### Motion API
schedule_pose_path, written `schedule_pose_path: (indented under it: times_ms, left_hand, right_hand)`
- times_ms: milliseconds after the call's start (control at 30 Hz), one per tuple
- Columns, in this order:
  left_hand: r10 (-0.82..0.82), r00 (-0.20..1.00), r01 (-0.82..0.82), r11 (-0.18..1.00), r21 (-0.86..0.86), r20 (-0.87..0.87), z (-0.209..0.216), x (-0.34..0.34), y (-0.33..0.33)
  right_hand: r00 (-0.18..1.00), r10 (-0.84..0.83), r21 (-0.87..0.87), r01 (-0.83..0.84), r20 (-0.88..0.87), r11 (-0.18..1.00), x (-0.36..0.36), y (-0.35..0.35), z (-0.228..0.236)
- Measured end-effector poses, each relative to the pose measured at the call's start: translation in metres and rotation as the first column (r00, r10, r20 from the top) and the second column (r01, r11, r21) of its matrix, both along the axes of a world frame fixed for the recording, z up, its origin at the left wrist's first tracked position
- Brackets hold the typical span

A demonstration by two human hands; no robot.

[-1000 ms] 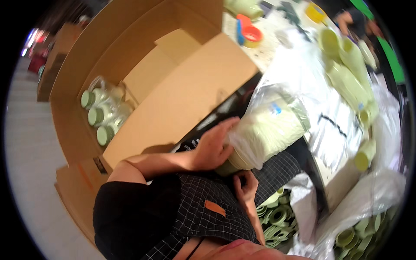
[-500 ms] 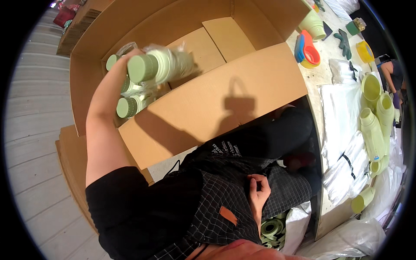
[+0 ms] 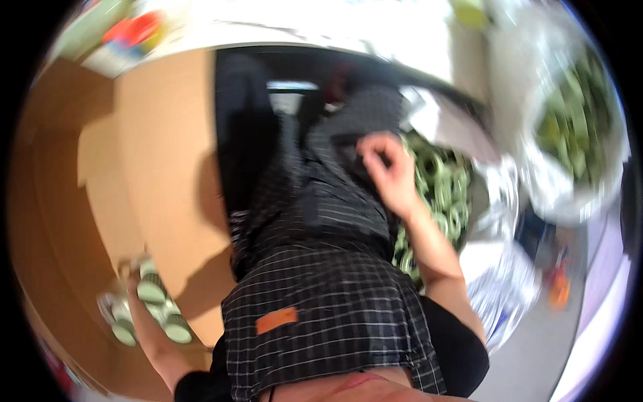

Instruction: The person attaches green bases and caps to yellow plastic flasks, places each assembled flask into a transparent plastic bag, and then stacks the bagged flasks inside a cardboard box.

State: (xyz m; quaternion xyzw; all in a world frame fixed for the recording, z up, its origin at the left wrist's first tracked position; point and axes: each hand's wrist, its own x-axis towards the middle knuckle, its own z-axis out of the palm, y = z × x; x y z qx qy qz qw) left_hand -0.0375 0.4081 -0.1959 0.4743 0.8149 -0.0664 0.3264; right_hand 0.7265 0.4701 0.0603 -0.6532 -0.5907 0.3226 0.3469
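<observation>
Down in the cardboard box [image 3: 171, 134], my left hand [image 3: 132, 273] is closed around a pale green bottle [image 3: 151, 288] with a ribbed green lid. Motion smears its fingers. Two similar bottles lie close by: one with its green lid [image 3: 177, 328] nearer the box's front flap, another with its lid [image 3: 124, 331] on the far side of my wrist. Over my lap, my right hand [image 3: 390, 167] is loosely curled, the thumb apart from the fingers, with nothing visible in it. Beside its forearm are several green ring-like parts [image 3: 442, 187].
A clear plastic bag [image 3: 509, 114] of green pieces stands at the right. White plastic wrapping [image 3: 499, 288] lies below it, with an orange-handled tool [image 3: 559, 291] on the grey floor. Orange and blue cups [image 3: 137, 33] sit on the white table at the upper left.
My head has turned right, so the box now appears at the left. My left hand has lowered the bottle beside the others. My right hand stays over my lap.
</observation>
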Motion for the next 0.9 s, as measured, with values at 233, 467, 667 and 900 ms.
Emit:
schedule_pose_path:
  times_ms: [233,467,667,900]
  left_hand:
    - [0.389,0.758,-0.509,0.854,0.102,0.523,0.079,-0.058,0.029]
    - [-0.192,0.91,0.413,0.493,0.766,-0.367,0.282,0.256,0.146]
    - [-0.757,0.573,0.804,0.446,0.393,-0.315,0.258,0.443,0.066]
    - [-0.378,0.781,0.591,0.705,0.392,-0.497,0.248,0.392,0.059]
  right_hand:
    - [0.603,-0.749,0.088,0.76,0.275,0.644,0.186,-0.144,-0.066]
    - [0.725,-0.376,0.061,0.421,0.577,0.905,0.119,-0.108,-0.12]
    - [0.803,-0.271,-0.152,0.405,0.531,0.902,0.134,-0.079,-0.156]
    - [0.762,-0.398,-0.076,0.501,0.511,0.862,0.143,-0.094,-0.152]
